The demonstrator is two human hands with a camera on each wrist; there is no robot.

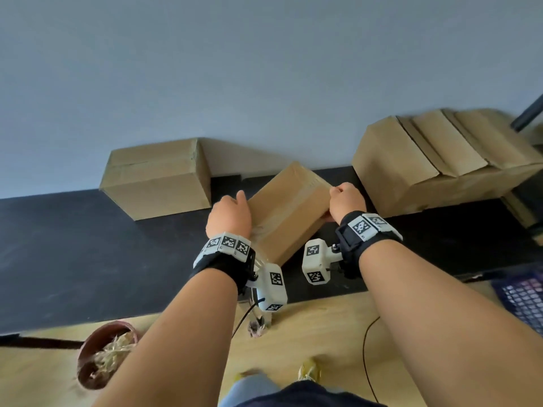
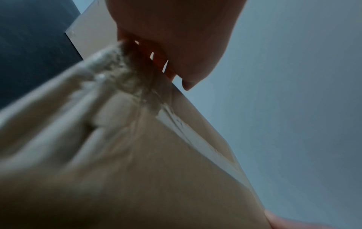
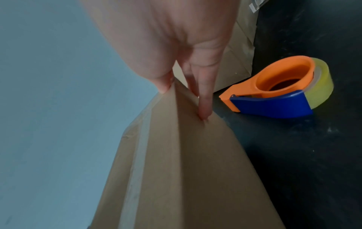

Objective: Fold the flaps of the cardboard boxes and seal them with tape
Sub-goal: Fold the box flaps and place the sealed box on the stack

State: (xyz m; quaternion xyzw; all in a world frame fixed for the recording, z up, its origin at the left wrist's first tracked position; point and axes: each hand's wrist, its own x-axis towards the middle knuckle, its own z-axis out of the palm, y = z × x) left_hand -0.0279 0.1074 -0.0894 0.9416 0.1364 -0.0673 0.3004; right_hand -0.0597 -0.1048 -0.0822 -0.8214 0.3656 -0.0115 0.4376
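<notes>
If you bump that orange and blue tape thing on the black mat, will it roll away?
Probably not far. The tape dispenser lies on its side on the black mat, so its round roll cannot wheel along. Its long blue blade end would likely drag and make it spin instead. It looks like light plastic, so a nudge should slide it.

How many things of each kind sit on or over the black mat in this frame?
Cardboard boxes: 3, the held box, the left box, the right box
Tape dispensers: 1, the orange-and-blue tape dispenser
Hands: 2, left hand, right hand, both gripping the held box
Total: 6
</notes>
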